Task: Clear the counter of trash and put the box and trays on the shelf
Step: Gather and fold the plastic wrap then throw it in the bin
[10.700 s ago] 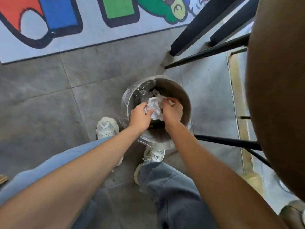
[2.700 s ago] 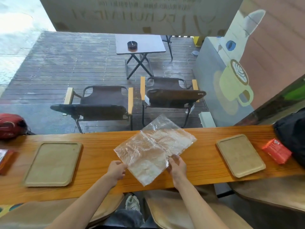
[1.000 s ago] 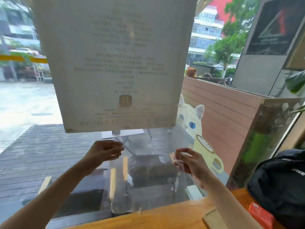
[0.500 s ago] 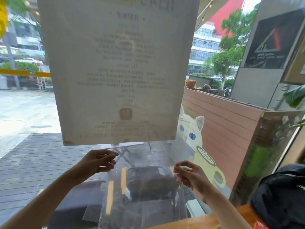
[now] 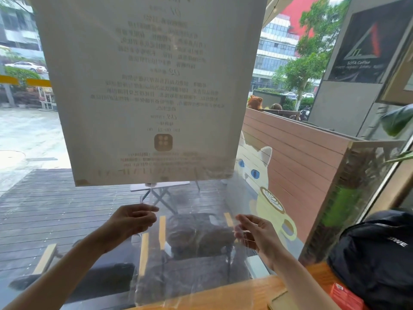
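Window glass [image 5: 67, 209] probably blocks forward reach; backpack [image 5: 375, 260] crowds right.

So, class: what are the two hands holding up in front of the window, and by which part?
A clear plastic bag, held up by its top edge: the left hand pinches one upper corner, the right hand the other.

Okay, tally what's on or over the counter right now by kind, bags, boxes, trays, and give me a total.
Clear plastic bag, held up by the left hand and right hand: 1
Black bag: 1
Red box: 1
Tray, corner only visible: 1
Total: 4
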